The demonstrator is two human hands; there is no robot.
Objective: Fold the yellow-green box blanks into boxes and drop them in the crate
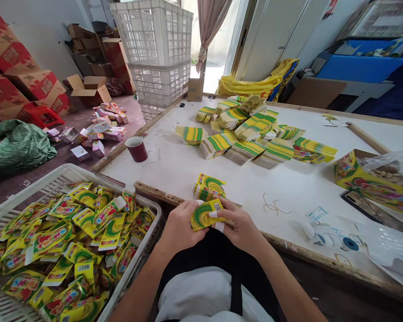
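Between my two hands, just over the table's front edge, is a small yellow and green carton (204, 215) with a barcode near its upper right end. My left hand (178, 226) grips its left side, thumb on top. Around its right end close the fingers of my right hand (237, 223), with white tape on some fingertips. Right behind them on the table stands a short stack of flat yellow cartons (208, 185). To my left, a white plastic crate (156, 214) holds many such cartons, some with an end flap standing out.
Bundles of flat cartons (242, 125) lie across the white table (174, 174). A maroon mug (136, 149) stands at its left edge. On the right are rubber bands (272, 205), a phone (372, 210), a tape roll (349, 243) and an open display box (379, 179).
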